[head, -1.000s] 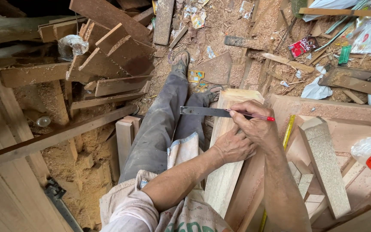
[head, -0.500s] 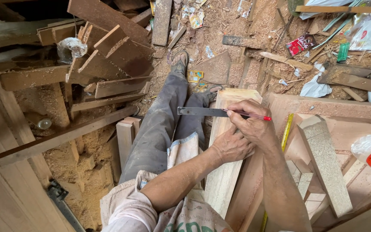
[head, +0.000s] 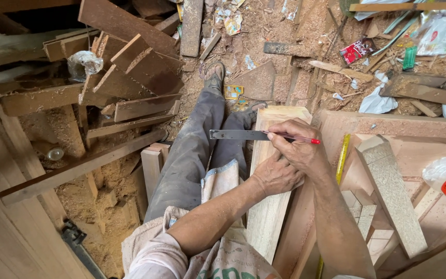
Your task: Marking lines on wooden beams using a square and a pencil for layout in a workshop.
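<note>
I am at the marking step. My left hand [head: 277,174] presses flat on the long pale wooden plank [head: 269,206] lying across my lap, steadying the grey metal square [head: 236,135] laid crosswise near its far end. My right hand [head: 300,147] pinches a red pencil [head: 292,137], its tip at the blade's edge. In my judgement, the next stroke requires an unmoved square.
</note>
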